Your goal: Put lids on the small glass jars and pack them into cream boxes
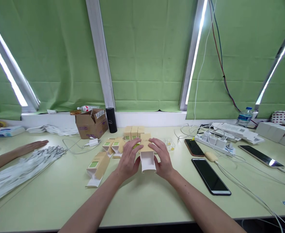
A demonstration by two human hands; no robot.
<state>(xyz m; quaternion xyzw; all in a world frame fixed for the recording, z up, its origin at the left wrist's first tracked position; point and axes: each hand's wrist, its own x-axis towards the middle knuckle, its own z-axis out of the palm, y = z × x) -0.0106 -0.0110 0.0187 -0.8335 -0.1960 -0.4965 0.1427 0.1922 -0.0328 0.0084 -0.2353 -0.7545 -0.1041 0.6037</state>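
Between my two hands is a small tan carton (147,159), its white inner flap folded out toward me. My left hand (130,157) has its fingers along the carton's left side and top. From the other side, my right hand (162,158) presses the carton with fingers and thumb. Left of my left hand lies an open tan carton (98,165) with a green label, and behind it are two smaller-looking open cartons (117,144). Several closed tan cartons (134,131) stand in a row beyond my hands. Small clear plastic pieces (169,144) lie beside my right hand.
A cardboard box (91,123) and a black cylinder (111,120) stand at the back. Right are phones (210,176), a power strip (215,144) with tangled cables and a water bottle (244,117). Another person's hand (32,148) rests by white strips (33,168) at left.
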